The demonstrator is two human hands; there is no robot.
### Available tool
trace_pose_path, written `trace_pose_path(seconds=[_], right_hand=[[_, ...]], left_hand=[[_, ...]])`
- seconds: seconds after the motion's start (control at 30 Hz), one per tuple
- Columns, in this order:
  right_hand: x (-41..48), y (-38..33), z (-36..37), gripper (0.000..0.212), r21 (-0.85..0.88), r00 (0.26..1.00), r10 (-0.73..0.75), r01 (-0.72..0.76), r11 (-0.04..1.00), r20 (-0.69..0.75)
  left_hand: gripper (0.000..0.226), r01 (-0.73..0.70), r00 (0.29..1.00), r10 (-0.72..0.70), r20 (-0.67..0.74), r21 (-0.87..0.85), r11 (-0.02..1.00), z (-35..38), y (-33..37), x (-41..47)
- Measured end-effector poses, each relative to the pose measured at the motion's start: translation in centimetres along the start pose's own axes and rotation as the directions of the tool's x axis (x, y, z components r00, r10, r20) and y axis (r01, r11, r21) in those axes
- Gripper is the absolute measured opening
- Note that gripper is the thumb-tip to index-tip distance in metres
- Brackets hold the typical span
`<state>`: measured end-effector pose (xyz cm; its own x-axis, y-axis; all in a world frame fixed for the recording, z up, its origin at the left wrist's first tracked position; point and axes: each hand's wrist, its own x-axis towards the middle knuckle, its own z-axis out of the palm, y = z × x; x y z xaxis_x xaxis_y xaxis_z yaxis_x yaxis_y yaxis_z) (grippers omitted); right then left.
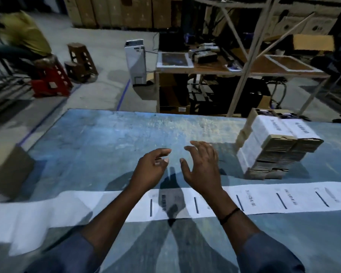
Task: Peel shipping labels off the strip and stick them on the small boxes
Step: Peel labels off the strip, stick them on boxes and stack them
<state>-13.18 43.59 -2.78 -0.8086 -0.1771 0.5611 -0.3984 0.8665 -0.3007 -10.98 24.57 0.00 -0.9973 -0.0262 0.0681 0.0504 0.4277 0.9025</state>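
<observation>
A long white strip of shipping labels [264, 200] lies across the blue table [106, 138] from left to right, passing under my forearms. Barcodes show on its right part; its left part looks blank. A stack of small cardboard boxes [280, 152] stands at the right, and the top boxes carry white barcode labels. My left hand [152, 168] and my right hand [203, 166] hover side by side above the table, just beyond the strip. Both have loose, spread fingers and hold nothing.
A brown cardboard box [10, 170] sits at the table's left edge. Beyond the far edge stands a wooden workbench [244, 69] with a metal frame, and a white machine [136, 62] is on the floor. A person in yellow sits at far left near plastic stools [53, 81].
</observation>
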Motion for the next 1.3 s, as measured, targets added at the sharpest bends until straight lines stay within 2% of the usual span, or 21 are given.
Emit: trace_pose_path(seconds=[0.23, 0.43, 0.57, 0.67, 0.77, 0.83, 0.87, 0.97, 1.07, 1.17, 1.3], right_hand=[[0.0, -7.9, 6.2, 0.036, 0.151, 0.985, -0.099, 0.077, 0.985, 0.144], [2.3, -15.3, 10.2, 0.033, 0.315, 0.954, -0.203, 0.128, 0.940, 0.219], [4.4, -21.3, 13.2, 0.031, 0.436, 0.917, -0.287, 0.147, 0.888, 0.277], [6.3, -26.2, 15.6, 0.032, 0.525, 0.880, -0.353, 0.147, 0.839, 0.318], [8.6, -31.4, 17.7, 0.035, 0.588, 0.838, -0.400, 0.120, 0.800, 0.372], [10.1, -34.8, 19.5, 0.040, 0.634, 0.816, -0.415, 0.079, 0.770, 0.403], [10.8, -36.2, 20.3, 0.044, 0.654, 0.809, -0.415, 0.050, 0.754, 0.416], [12.6, -40.1, 23.1, 0.058, 0.683, 0.793, -0.383, -0.057, 0.728, 0.474], [13.6, -42.4, 25.6, 0.070, 0.659, 0.756, -0.364, -0.116, 0.743, 0.544], [13.7, -43.3, 27.3, 0.070, 0.646, 0.730, -0.376, -0.117, 0.754, 0.570], [13.8, -43.1, 27.8, 0.059, 0.670, 0.765, -0.334, -0.167, 0.723, 0.551]], left_hand=[[0.027, 0.129, 0.980, -0.126, -0.157, 0.010, 0.992, -8.3, -5.6, -3.6], [0.022, 0.138, 0.912, -0.123, -0.390, 0.010, 0.990, -15.4, -8.8, -6.0], [0.019, 0.125, 0.811, -0.093, -0.578, 0.016, 0.992, -20.6, -10.4, -7.2], [0.020, 0.136, 0.700, -0.044, -0.713, 0.073, 0.988, -24.8, -11.7, -8.1], [0.040, 0.306, 0.555, 0.022, -0.832, 0.228, 0.924, -28.3, -13.4, -8.9], [0.060, 0.452, 0.459, -0.022, -0.888, 0.212, 0.866, -30.1, -14.6, -9.2], [0.069, 0.494, 0.436, -0.058, -0.898, 0.185, 0.849, -30.8, -15.3, -9.3], [0.091, 0.563, 0.435, -0.194, -0.879, 0.098, 0.821, -32.9, -18.2, -9.3], [0.101, 0.575, 0.459, -0.252, -0.852, 0.069, 0.815, -34.2, -20.6, -9.3], [0.100, 0.539, 0.488, -0.274, -0.829, 0.040, 0.841, -34.6, -21.3, -9.3], [0.093, 0.476, 0.540, -0.210, -0.815, 0.089, 0.875, -35.0, -21.5, -9.3]])
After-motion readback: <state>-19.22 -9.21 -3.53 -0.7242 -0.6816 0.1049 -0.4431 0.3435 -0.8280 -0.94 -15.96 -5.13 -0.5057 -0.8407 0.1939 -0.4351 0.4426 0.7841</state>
